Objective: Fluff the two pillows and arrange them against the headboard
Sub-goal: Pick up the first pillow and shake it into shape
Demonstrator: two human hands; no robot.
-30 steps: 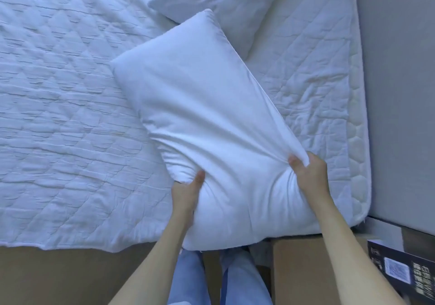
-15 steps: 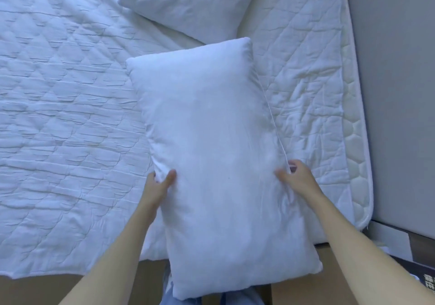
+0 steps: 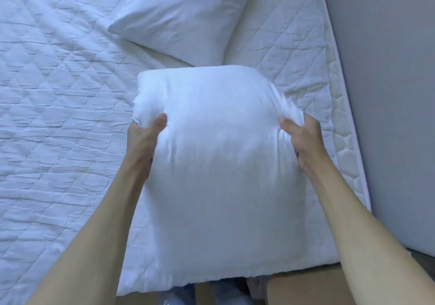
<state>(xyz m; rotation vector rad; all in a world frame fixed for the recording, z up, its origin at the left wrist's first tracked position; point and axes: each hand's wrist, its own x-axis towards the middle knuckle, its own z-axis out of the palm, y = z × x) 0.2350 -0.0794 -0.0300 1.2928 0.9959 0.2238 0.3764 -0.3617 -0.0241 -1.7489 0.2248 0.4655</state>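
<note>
A white pillow [image 3: 219, 168] fills the middle of the view, held above the near edge of the bed and blurred by motion. My left hand [image 3: 143, 139] grips its left side, thumb pressed into the fabric. My right hand [image 3: 303, 139] grips its right side, bunching the cover. The far end of this pillow is squashed and rounded. A second white pillow [image 3: 183, 15] lies flat on the quilt farther back, just beyond the held one. The grey headboard [image 3: 386, 92] runs along the right side.
A white quilted cover [image 3: 58, 116] spreads over the bed to the left. The bare mattress edge [image 3: 341, 125] shows beside the headboard. A brown surface [image 3: 306, 288] and my legs in blue trousers sit below the bed's near edge.
Both hands have slid farther up the pillow's sides and squeezed inward. The pillow looks shorter and bunched at its far end, and it now blurs with motion.
</note>
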